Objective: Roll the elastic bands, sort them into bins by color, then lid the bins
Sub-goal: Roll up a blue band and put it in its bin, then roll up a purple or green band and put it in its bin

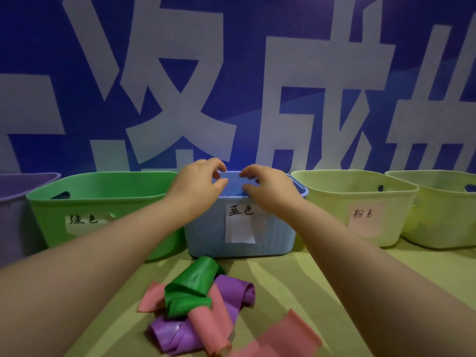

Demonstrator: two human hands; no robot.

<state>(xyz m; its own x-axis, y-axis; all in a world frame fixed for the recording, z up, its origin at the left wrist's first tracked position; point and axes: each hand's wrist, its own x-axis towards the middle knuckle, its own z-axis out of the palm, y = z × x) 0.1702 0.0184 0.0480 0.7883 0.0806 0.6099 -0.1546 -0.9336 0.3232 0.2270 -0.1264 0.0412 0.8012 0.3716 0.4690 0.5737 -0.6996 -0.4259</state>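
Left hand point(198, 182), right hand point(268, 188) pinch blue band point(233, 179) over ribbed blue bin point(206, 235).

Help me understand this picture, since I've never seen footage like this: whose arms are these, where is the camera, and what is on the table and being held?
There is no machine here. A person works with bare hands, and a single camera worn on the head looks down over both arms. The left hand and the right hand each have a pinching grip on what looks like a blue band, held above the blue bin. In the same row stand a purple bin, a green bin and two pale bins. Nearer the camera, on the table, is a loose pile: a green band, a purple band and pink bands. No lids are in view.
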